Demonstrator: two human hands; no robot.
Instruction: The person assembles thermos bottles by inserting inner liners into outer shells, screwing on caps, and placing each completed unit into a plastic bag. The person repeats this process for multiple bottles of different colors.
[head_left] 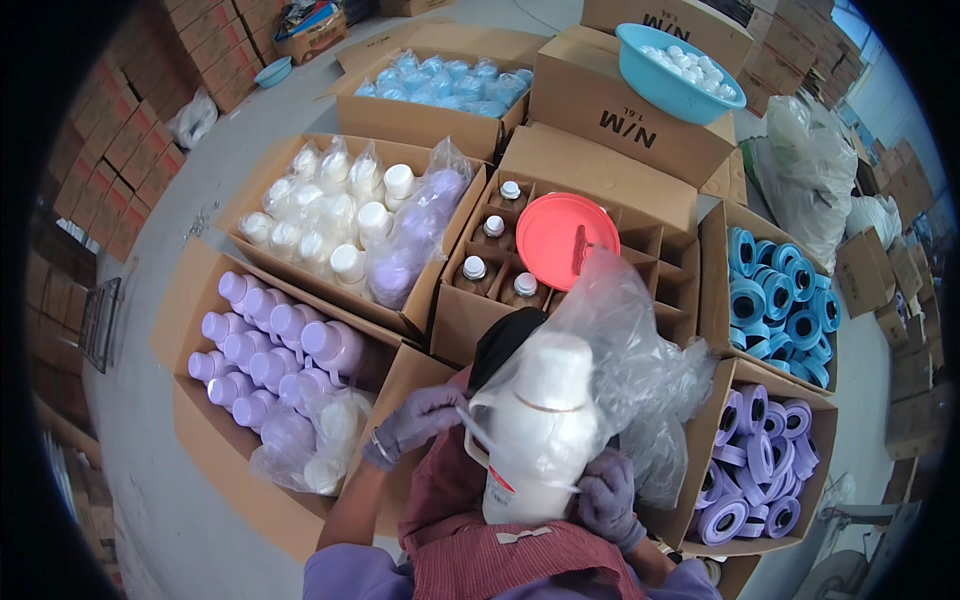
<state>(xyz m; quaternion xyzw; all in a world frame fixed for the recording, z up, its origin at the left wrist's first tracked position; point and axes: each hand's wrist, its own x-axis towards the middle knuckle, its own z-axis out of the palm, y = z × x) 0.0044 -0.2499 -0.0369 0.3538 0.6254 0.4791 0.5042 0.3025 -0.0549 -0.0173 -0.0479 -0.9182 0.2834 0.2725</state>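
Observation:
A white vacuum flask (535,440) stands on my lap, leaning slightly, with a clear plastic bag drawn over it. My left hand (420,420), in a grey-purple glove, pinches the edge of the plastic bag (482,432) beside the flask's handle. On the flask's other side, low by its base, my gloved right hand (608,495) has its fingers closed on the bag's edge too. A pile of loose clear plastic bags (640,350) lies just beyond the flask, to the right.
Around me stand open cartons: lilac flasks (285,340), bagged white flasks (330,215), blue bagged items (440,85), teal rings (785,295) and purple rings (760,455). A divided carton (640,235) holds brown bottles and a red lid (560,240). Beyond sits a blue basin (650,80).

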